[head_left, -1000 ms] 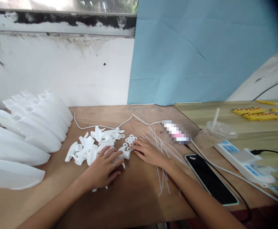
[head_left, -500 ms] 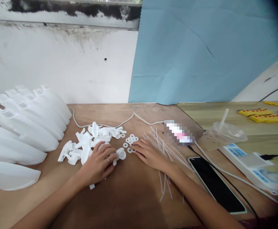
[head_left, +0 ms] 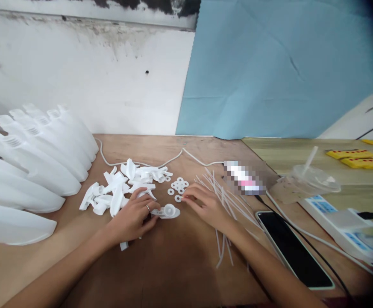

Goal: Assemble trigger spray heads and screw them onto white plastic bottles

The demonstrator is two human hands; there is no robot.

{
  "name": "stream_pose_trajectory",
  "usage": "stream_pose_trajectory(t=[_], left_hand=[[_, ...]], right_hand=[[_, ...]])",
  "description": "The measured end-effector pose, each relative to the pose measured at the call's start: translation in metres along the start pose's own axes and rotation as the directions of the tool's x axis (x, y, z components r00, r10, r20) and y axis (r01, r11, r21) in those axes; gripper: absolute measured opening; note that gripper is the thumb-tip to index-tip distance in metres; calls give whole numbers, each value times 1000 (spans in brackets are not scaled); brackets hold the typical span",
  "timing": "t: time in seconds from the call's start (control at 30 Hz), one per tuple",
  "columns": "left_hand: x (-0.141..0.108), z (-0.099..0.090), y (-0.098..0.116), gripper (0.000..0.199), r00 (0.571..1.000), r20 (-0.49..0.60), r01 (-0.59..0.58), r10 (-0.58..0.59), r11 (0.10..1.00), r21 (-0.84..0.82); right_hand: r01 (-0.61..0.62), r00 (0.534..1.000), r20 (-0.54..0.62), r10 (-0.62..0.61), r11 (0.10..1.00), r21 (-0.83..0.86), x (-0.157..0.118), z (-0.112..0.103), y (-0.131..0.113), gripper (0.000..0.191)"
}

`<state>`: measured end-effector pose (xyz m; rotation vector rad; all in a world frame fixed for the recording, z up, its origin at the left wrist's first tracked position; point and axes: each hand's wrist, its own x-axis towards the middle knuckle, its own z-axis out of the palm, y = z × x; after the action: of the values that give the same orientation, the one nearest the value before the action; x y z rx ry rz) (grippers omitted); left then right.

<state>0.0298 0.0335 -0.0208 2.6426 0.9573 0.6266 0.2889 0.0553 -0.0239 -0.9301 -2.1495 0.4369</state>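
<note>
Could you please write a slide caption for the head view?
Left hand holding a white plastic sprayer head, right hand beside flat, round white plastic rings.

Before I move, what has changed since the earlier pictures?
The left hand has turned the white part it holds, so its round opening now faces up. The right hand has drawn back slightly rightward to the edge of the white rings; I can't tell whether it grips one. The bottles, phone and thin tubes stayed put; only the view shifted around them.

Left hand point(head_left: 134, 219) wears a ring point(head_left: 148, 208) — slim (silvery).
</note>
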Motion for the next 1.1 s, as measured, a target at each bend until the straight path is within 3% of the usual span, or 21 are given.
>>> stream_pose_trajectory(t=[0.13,0.23,0.3,0.47,0.73,0.93,1.1], left_hand=[[0,0,0,14,1000,-5,-4,5,1000,11],[-1,1,-1,14,1000,0,-7,7,1000,21],[-1,1,-1,14,1000,0,-11,11,1000,27],[-2,1,-1,14,1000,-5,-17,17,999,33],[-2,1,0,17,1000,10,-27,27,998,52],[0,0,7,41,994,-44,-95,101,989,115],[4,0,10,33,994,12,-113,112,986,119]], right_hand=[[88,996,-30,-88,996,8,-1,11,-17,8],[251,966,67,-248,967,-39,-2,16,-18,12],[299,948,132,-291,953,-46,-3,16,-16,17],[251,946,214,-242,968,-14,-7,11,-13,18],[206,953,228,-202,979,8,-5,9,-15,12],[135,970,207,-128,991,-20,-8,19,-9,31],[125,975,191,-114,991,-48,-13,29,-4,31]])
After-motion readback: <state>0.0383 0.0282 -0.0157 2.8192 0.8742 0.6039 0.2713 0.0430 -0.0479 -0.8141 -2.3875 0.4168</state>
